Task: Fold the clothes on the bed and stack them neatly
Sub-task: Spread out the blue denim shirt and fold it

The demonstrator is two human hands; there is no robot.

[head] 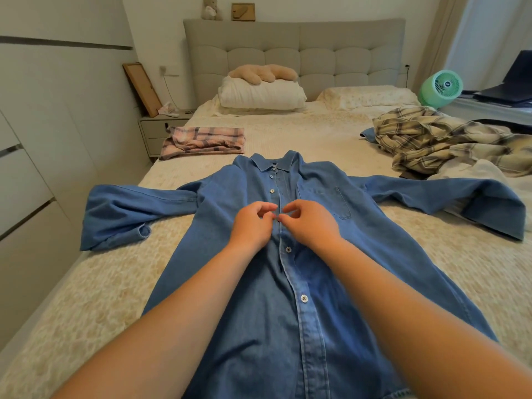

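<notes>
We are viewing a blue denim shirt lying face up across the bed, collar toward the headboard and both sleeves spread outward. Our left hand and right hand are meeting at the button placket at chest height, the fingers of each curling in and pinching the shirt's front edge. A folded pink plaid garment is lying beyond the left sleeve. A crumpled beige plaid shirt is lying in a heap at the right. A green fan is standing beside the far right corner.
</notes>
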